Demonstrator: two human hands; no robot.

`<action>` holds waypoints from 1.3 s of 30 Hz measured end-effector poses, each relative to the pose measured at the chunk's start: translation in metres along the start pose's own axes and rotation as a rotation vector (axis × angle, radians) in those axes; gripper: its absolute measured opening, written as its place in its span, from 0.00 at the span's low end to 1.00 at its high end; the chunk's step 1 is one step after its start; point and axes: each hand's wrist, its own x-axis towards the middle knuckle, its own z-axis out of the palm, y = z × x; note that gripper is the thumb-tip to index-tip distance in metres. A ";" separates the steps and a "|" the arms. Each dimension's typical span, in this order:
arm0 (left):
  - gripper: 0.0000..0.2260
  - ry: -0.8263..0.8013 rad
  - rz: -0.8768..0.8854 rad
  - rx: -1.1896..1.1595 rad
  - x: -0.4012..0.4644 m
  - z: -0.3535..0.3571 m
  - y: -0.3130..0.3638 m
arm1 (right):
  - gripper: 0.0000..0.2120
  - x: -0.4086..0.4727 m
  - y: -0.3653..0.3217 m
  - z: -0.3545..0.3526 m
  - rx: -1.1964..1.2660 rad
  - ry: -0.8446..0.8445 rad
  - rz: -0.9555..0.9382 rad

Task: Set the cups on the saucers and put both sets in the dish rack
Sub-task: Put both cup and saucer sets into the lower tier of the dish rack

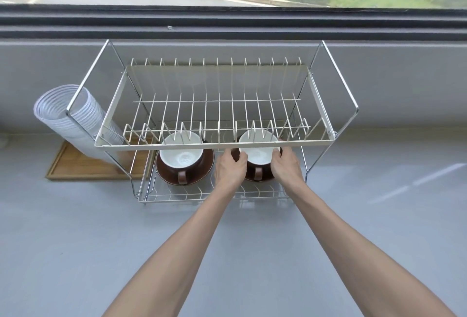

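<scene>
Brown outside and white inside, two cups sit on brown saucers on the lower tier of a two-tier wire dish rack (252, 143); the rack stands on a pale grey surface (75, 241) below a window. On that tier the left cup (181, 157) rests upright on its saucer (202, 172), handle toward the person, with no hand on it; the right cup (257, 156) stands on the right saucer (249, 177), mostly hidden by the hands, its handle also facing the person. Both bare arms reach in under the upper tier; the left hand (230, 167) has its fingers (241, 157) curled round the left side of the right cup, and the right hand (286, 166) grips the cup's right side, its fingers (276, 155) bent over the rim; whether either hand also touches the saucer cannot be told. Left of the rack a tilted stack of clear plastic cups (68, 114) leans over a wooden tray (75, 165) lying on the surface, partly under the rack's frame.
</scene>
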 end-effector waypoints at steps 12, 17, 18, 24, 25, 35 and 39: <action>0.21 -0.357 0.129 0.262 -0.004 -0.052 -0.002 | 0.18 -0.032 -0.020 -0.010 -0.298 0.004 -0.161; 0.21 -0.415 0.167 0.326 -0.013 -0.093 -0.009 | 0.18 -0.057 -0.041 -0.001 -0.483 0.030 -0.393; 0.21 -0.430 0.173 0.373 -0.014 -0.103 -0.011 | 0.18 -0.062 -0.045 0.002 -0.509 0.007 -0.426; 0.16 -0.456 0.119 0.585 -0.015 -0.162 -0.015 | 0.18 -0.083 -0.065 0.026 -0.744 -0.151 -0.499; 0.17 -0.396 0.142 0.680 -0.014 -0.169 -0.016 | 0.19 -0.083 -0.068 0.031 -0.771 -0.162 -0.516; 0.26 0.326 0.455 0.884 -0.004 -0.157 -0.064 | 0.28 -0.067 -0.075 0.086 -0.713 0.064 -0.750; 0.28 0.407 0.492 0.717 0.013 -0.142 -0.080 | 0.29 -0.060 -0.073 0.100 -0.653 0.122 -0.801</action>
